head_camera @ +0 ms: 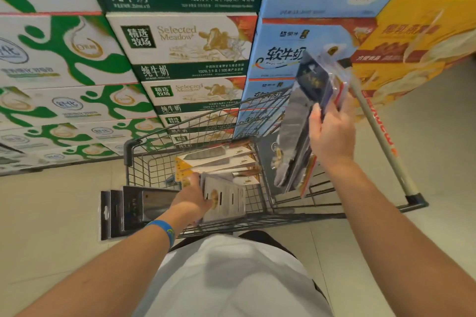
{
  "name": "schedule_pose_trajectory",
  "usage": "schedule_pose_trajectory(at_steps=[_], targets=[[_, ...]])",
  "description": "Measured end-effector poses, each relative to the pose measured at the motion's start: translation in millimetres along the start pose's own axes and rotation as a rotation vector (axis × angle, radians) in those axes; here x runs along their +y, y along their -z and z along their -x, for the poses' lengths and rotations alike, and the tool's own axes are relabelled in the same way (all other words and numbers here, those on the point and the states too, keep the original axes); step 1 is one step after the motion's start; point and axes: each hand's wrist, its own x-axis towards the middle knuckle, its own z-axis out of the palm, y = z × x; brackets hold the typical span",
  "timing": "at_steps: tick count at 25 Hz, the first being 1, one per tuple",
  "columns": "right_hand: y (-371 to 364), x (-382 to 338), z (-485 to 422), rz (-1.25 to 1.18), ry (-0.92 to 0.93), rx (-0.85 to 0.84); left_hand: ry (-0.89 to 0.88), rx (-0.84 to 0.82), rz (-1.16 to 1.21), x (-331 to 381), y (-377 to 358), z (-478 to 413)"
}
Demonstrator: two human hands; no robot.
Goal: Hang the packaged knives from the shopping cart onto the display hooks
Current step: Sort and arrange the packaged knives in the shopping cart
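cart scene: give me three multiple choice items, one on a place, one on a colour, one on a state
1. Where is the left hand?
A. inside the cart, on a white pack
B. on the push bar
C. down at the person's side

2. What colour is the wristband?
A. red
B. blue
C. black

3. What is the right hand doing?
A. hanging open
B. pressing flat on a milk carton
C. holding a bundle of packs above the cart

Answers:
1 A, the left forearm reaches down into the basket and the fingers close on the white pack.
2 B, the band on the left wrist is bright blue.
3 C, the fingers curl round several packs held upright over the basket.
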Motion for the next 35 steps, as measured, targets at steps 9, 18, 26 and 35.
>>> schedule_pose_trajectory(at_steps=[9,18,26,35], targets=[[-76.8,21.9,34.4,-0.011,-0.103,-0.333,0.043,0.038,0.039,19.9,-17.6,-8.4],[-69.5,38.1,132.3,-0.335,-0.717,-0.448,-0.043,0.108,0.067,48.3,-29.8,-26.0],[-64.6,18.9,170.5,-0.053,-0.266,-0.853,-0.159,-0.067,0.305,100.7,-38.7,-29.1],[-47.5,24.7,184.0,0.102,0.014,-0.924,-0.093,-0.076,0.32,126.5,-40.2,-31.9]])
